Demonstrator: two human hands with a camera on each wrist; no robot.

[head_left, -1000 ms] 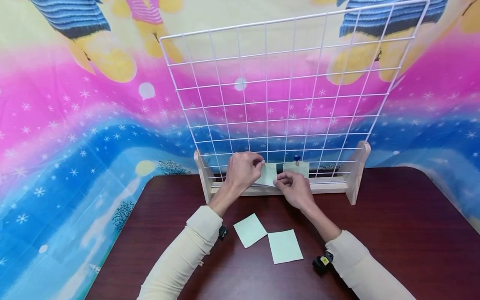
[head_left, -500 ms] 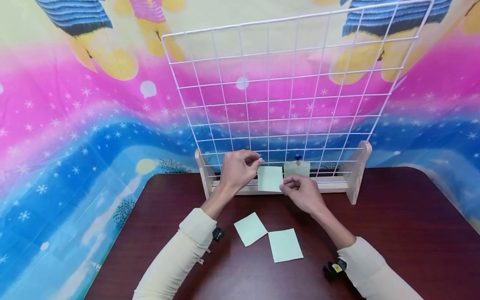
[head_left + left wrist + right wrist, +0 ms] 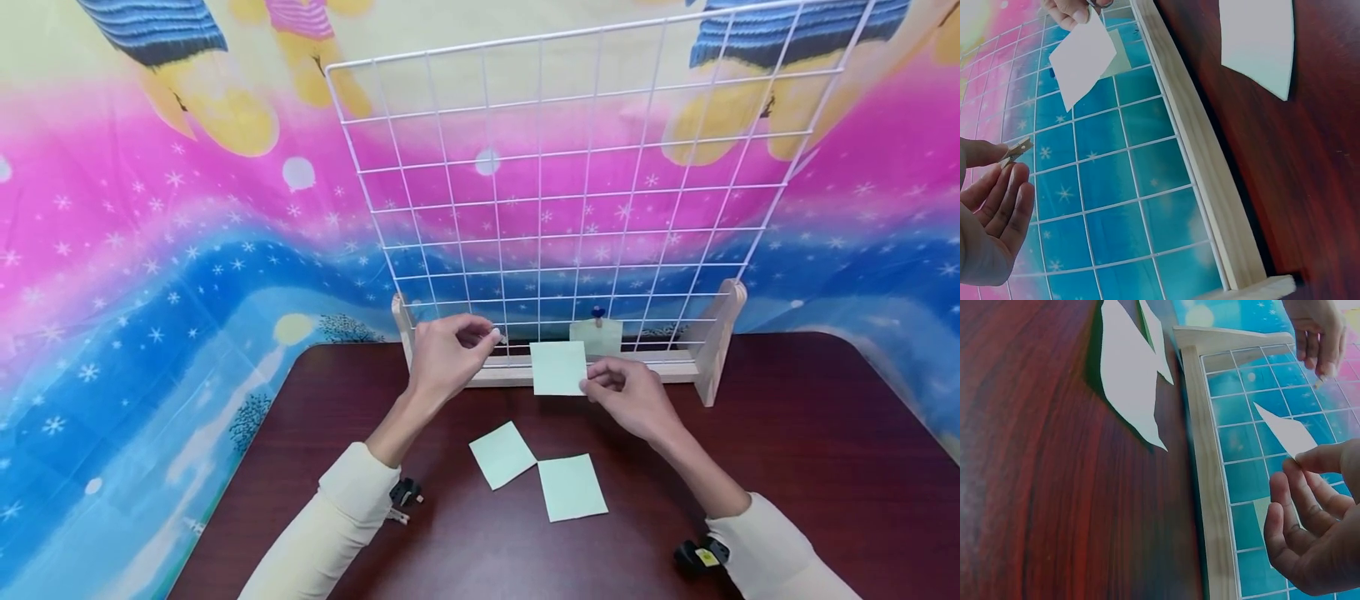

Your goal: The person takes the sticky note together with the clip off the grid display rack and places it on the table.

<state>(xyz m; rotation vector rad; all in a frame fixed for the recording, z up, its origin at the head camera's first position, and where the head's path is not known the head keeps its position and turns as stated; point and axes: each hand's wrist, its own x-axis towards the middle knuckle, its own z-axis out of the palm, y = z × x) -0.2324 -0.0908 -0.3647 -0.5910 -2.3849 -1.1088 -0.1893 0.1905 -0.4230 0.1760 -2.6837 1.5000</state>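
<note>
My right hand [image 3: 633, 396] pinches the right edge of a pale green sticky note [image 3: 558, 368], holding it up in front of the grid's lower part. My left hand [image 3: 446, 358], to the left of that note, pinches a small wooden clothespin [image 3: 1017, 151] between thumb and forefinger. Behind the held note, another pale green note [image 3: 600, 337] hangs on the white wire grid [image 3: 536, 200] from a clip with a dark blue top [image 3: 597, 313]. On the table in front lie two more notes, a tilted left one [image 3: 502, 455] and a right one [image 3: 573, 488], their corners meeting.
Wooden feet, left [image 3: 405, 321] and right [image 3: 722, 342], and a wooden base bar [image 3: 502, 377] support the grid at the back of the dark red-brown table [image 3: 825, 467]. A patterned cloth [image 3: 187, 267] hangs behind. Black wrist cameras are strapped below both sleeves.
The held note has come away from the grid, toward me and to the right, with my right hand. My left hand has moved left and slightly down, away from the note, still holding the clothespin.
</note>
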